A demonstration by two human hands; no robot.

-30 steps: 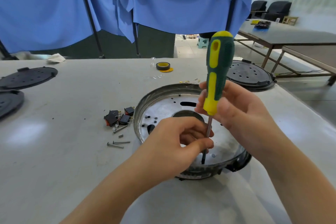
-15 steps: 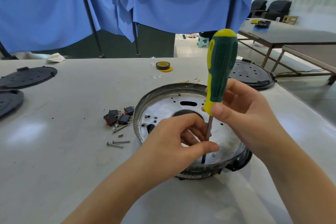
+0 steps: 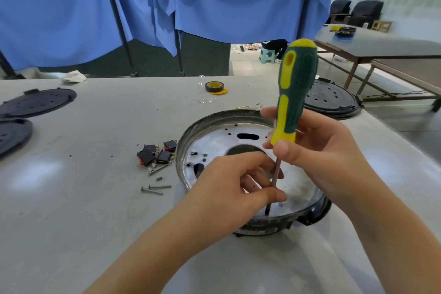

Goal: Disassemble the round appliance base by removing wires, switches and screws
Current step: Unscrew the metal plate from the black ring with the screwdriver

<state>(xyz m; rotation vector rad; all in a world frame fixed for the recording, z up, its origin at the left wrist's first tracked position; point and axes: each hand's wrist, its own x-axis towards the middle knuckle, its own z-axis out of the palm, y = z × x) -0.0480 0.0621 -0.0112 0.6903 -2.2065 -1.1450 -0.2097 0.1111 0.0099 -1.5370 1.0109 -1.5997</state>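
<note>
The round appliance base (image 3: 214,141) is lying on the table (image 3: 83,198), between both hands. The right hand (image 3: 317,155) is gripping the screwdriver (image 3: 294,93) upright, apparently driving a screw near the rim; the left hand (image 3: 229,186) is pinching its shaft, likely steadying the tip. Removed rocker switches (image 3: 156,154) and screws (image 3: 155,188) are lying just left of the base.

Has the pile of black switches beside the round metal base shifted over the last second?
No. The black switches lie just left of the round metal base's rim, above the loose screws, as before.
</note>
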